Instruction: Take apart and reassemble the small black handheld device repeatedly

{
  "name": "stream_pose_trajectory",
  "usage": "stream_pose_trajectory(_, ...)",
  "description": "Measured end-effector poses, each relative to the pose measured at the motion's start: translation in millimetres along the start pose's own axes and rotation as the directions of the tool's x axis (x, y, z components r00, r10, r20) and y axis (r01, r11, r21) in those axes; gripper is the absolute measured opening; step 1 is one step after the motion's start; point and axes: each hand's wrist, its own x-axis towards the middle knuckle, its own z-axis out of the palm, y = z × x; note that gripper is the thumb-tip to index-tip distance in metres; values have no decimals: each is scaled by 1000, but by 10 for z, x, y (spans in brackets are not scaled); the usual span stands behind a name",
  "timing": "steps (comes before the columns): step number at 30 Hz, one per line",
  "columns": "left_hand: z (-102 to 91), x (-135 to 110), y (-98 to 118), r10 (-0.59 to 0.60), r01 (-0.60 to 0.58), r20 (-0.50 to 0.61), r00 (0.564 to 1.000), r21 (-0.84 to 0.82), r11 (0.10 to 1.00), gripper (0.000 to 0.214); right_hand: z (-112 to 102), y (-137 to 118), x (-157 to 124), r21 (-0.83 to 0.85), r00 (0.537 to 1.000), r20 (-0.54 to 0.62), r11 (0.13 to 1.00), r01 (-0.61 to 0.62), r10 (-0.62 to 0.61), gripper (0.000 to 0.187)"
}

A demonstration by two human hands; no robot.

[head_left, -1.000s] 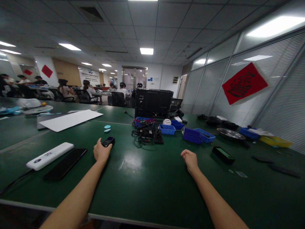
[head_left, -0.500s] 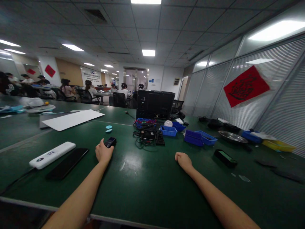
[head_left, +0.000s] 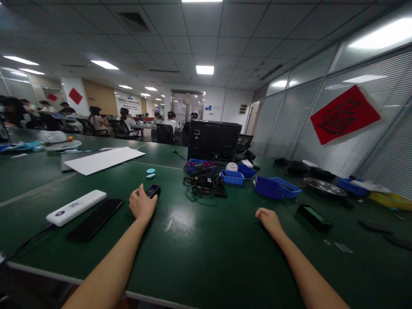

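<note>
A small black device with a little screen [head_left: 153, 190] lies on the green table. My left hand [head_left: 142, 205] is beside it, fingers spread and the thumb at its near right edge. The index finger points up along its left side. Farther right, my right hand [head_left: 269, 220] is loosely curled low over the table, and no object shows in it. To the left of my left hand lie a black phone-like slab [head_left: 95, 219] and a white power strip or similar long box [head_left: 77, 207] with a black cord. Two pale blue round pieces [head_left: 150, 173] sit beyond the device.
A black monitor seen from behind [head_left: 214, 138] stands beyond tangled cables [head_left: 201, 183]. To its right are blue bins [head_left: 232, 177], a baseball [head_left: 231, 167], a metal pan [head_left: 325, 186] and a black open box [head_left: 314, 217]. White board [head_left: 104, 160] lies left. Several people sit farther back.
My right hand has moved right, away from the left. The fingers of my left hand have spread wider beside the device. The view has shifted slightly; the device stays in place.
</note>
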Motion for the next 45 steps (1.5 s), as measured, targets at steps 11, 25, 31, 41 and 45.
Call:
stream_pose_trajectory(11, 5, -38, 21, 77, -94, 293, 953, 44, 995, 56, 19, 13, 15, -44, 998, 62, 999, -17, 19, 22)
stream_pose_trajectory(25, 143, -742, 419, 517, -517, 324, 793, -92, 851, 50, 51, -17, 3, -122, 998, 56, 992, 4, 3, 25)
stream_pose_trajectory(31, 130, -1113, 735, 621, -588, 373, 689, -213, 780, 62, 79, -128, -35, -107, 997, 72, 994, 19, -11, 25)
stream_pose_trajectory(41, 371, -1735, 1249, 768, -528, 382, 515, -565, 635, 79, 190, -195, -89, -121, 996, 59, 990, 68, -61, 25)
stream_pose_trajectory(45, 451, -1745, 1253, 822, -464, 381, 423, -688, 558, 72, 196, -388, -182, -21, 992, -93, 996, 87, -88, 27)
